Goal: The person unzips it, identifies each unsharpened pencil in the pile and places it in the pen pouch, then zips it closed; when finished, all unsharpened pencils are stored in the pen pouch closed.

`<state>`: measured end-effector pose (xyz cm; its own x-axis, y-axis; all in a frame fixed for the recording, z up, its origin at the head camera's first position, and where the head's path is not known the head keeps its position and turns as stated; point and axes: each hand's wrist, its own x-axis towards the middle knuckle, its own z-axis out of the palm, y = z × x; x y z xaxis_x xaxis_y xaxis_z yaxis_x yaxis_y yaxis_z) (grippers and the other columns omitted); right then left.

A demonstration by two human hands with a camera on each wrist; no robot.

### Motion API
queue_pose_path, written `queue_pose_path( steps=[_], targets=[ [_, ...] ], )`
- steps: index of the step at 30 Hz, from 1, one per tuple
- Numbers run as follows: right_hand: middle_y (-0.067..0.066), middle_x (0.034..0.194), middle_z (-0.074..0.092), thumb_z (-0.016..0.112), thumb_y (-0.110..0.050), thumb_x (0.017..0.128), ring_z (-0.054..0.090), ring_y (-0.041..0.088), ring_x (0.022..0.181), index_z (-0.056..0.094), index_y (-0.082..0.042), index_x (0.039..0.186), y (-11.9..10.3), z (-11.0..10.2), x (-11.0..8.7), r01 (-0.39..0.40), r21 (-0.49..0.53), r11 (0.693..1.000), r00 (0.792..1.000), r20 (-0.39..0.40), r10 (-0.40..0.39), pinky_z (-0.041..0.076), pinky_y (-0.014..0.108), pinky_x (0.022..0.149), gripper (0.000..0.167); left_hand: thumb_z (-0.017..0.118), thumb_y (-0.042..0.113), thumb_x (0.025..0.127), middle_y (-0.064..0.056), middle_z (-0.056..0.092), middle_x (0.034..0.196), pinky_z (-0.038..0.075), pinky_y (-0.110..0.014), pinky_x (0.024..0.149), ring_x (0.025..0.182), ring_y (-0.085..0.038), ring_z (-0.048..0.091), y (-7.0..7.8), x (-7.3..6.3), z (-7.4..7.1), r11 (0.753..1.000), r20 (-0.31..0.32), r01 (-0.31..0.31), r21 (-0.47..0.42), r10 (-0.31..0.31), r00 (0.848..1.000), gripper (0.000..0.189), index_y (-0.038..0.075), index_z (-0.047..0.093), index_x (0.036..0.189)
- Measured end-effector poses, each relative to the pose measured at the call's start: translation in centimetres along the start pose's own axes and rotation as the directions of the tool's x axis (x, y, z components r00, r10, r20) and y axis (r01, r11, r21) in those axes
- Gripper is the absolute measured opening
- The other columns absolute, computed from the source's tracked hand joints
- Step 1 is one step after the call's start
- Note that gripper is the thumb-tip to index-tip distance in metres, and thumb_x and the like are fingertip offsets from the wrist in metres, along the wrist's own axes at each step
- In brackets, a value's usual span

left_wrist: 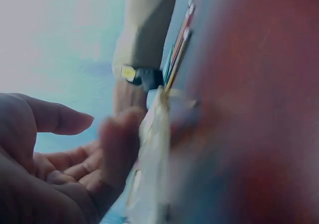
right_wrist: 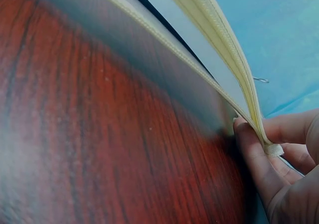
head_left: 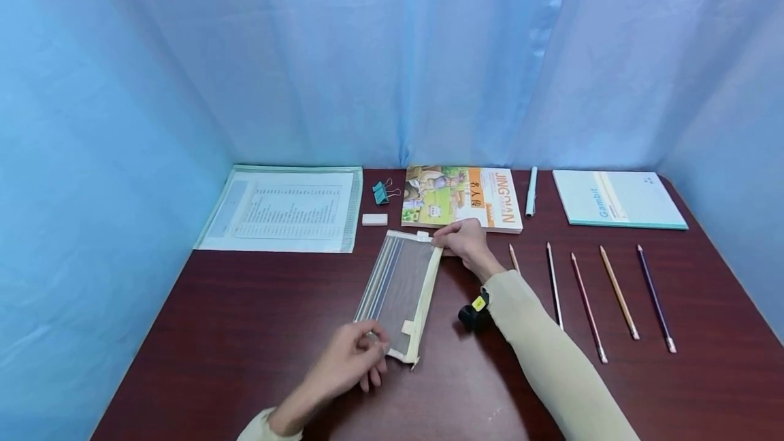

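Note:
A see-through mesh zip pouch (head_left: 405,284) with cream edging and stripes along its left side lies tilted over the middle of the table. My right hand (head_left: 467,245) pinches its far right corner, at the end of the zip. In the right wrist view the two zip edges (right_wrist: 227,40) stand apart, so the pouch mouth gapes, and the right fingers (right_wrist: 254,157) grip where they meet. My left hand (head_left: 355,356) is by the near left corner; in the left wrist view its thumb (left_wrist: 62,118) is apart from the loosely bent fingers, with nothing between them.
Several pencils (head_left: 618,291) lie in a row at right. Along the back are a document folder (head_left: 282,209), teal binder clips (head_left: 381,192), a white eraser (head_left: 375,219), a book (head_left: 459,197), a pale pen (head_left: 531,190) and a notepad (head_left: 618,199). Blue curtains (head_left: 367,53) enclose the table.

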<state>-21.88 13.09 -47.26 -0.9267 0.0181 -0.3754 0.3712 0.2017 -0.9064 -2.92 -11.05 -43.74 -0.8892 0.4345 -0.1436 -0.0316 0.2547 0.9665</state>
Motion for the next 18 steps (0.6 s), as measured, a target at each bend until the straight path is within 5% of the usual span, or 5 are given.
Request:
queue_pose_path(
  steps=[4, 8, 13, 18],
  targets=[
    [0.025, 0.119, 0.070, 0.073, -0.001, 0.086, 0.073, 0.010, 0.068, 0.074, 0.007, 0.103, -0.1, -0.4, -0.1, -0.008, -0.004, 1.000, 1.000, -0.008, 0.008, 0.064, 0.029, 0.073, 0.019, 0.056, 0.004, 0.093, -0.039, 0.067, 0.101, 0.061, -0.027, 0.064, 0.073, -0.008, 0.067, -1.0, -1.7, 0.9, 0.970, 0.080, 0.098, -0.221, -0.082, 0.993, 0.041, -0.014, 0.048, 0.130],
    [0.021, 0.107, 0.074, 0.074, 0.000, 0.085, 0.073, 0.009, 0.067, 0.075, 0.008, 0.102, -0.1, -0.6, -0.1, -0.015, 0.006, 1.000, 1.000, -0.019, 0.015, 0.064, 0.029, 0.071, 0.019, 0.057, 0.007, 0.094, -0.023, 0.070, 0.112, 0.058, -0.021, 0.081, 0.089, -0.007, 0.069, -1.8, -2.0, 1.8, 0.899, 0.086, 0.185, -0.397, -0.164, 0.983, 0.053, -0.011, 0.040, 0.141],
    [0.010, 0.086, 0.076, 0.076, 0.001, 0.082, 0.073, 0.010, 0.064, 0.075, 0.007, 0.099, 0.3, -0.9, -0.7, -0.020, 0.018, 1.000, 0.999, -0.032, 0.021, 0.064, 0.030, 0.069, 0.018, 0.060, 0.005, 0.093, 0.002, 0.071, 0.097, 0.058, -0.024, 0.089, 0.093, -0.008, 0.071, -2.7, -1.9, 2.2, 0.805, -0.002, 0.175, -0.566, -0.213, 0.977, 0.055, -0.012, 0.038, 0.140],
    [0.008, 0.082, 0.072, 0.076, 0.000, 0.081, 0.072, 0.010, 0.062, 0.075, 0.007, 0.098, 1.0, -1.8, -2.1, -0.017, -0.006, 1.000, 0.998, -0.060, 0.016, 0.064, 0.030, 0.067, 0.019, 0.062, 0.000, 0.090, 0.001, 0.073, 0.091, 0.061, -0.026, 0.085, 0.089, -0.009, 0.070, -3.2, -1.3, 1.4, 0.789, -0.181, 0.116, -0.603, -0.276, 0.944, 0.046, -0.018, 0.048, 0.130]
  ],
)
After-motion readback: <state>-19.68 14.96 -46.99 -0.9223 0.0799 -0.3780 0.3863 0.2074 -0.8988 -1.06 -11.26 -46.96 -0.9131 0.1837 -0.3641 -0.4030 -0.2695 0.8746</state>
